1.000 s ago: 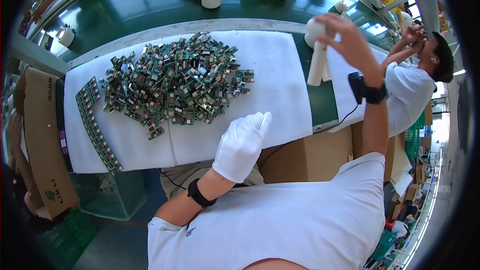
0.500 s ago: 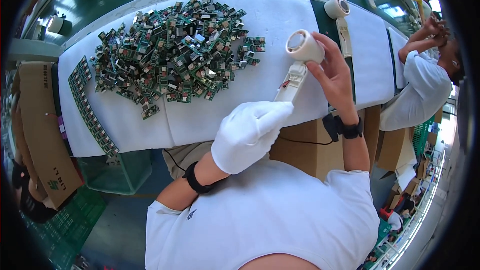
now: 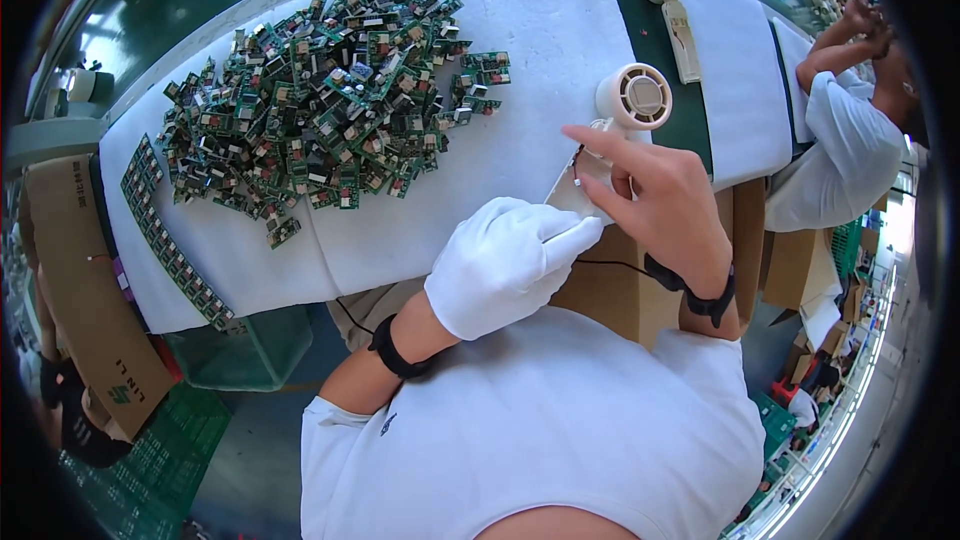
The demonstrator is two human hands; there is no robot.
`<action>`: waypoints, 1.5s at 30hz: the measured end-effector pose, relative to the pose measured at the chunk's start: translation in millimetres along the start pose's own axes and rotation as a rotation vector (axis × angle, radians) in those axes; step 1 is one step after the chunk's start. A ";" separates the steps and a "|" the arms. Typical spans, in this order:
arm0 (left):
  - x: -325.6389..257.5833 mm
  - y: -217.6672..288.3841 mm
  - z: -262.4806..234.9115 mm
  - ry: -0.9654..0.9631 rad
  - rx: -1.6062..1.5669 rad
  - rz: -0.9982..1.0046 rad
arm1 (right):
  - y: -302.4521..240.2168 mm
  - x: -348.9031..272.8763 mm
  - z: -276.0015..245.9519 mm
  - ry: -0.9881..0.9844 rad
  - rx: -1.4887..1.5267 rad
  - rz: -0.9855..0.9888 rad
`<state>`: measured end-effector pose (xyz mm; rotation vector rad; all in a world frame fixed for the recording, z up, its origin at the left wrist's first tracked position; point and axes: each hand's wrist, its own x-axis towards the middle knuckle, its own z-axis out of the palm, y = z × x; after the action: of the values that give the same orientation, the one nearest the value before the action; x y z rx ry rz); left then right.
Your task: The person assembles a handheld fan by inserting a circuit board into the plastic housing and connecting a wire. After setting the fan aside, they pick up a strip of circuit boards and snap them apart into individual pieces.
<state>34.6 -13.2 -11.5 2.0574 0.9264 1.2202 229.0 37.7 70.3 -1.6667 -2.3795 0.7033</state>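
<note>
Fan (image 3: 640, 98) extends far and right from the left hand (image 3: 515, 265) clamping its near end; right hand (image 3: 665, 200) has thumb and forefinger apart over it.

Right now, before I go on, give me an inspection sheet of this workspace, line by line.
Surface: white foam sheets on a green table.
Job's things: handheld fan, its handle open with wires showing.
Clutter: heap of loose circuit boards, a joined strip of boards left of it, a second fan farther off.
Fingers: left gloved fingers hold the handle's lower end; right bare fingers are spread over the handle, near the wires.
Cables: dark cord beside the right wristband.
Surroundings: another person at right; cardboard box at left.
</note>
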 end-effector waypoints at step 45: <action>10.1 1.9 -17.5 0.328 -0.177 -0.492 | -16.0 -0.6 55.9 0.340 0.215 -0.198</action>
<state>22.9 -4.3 2.4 1.3977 1.3255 1.3201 194.4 16.7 28.6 -1.3222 -2.1087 0.5659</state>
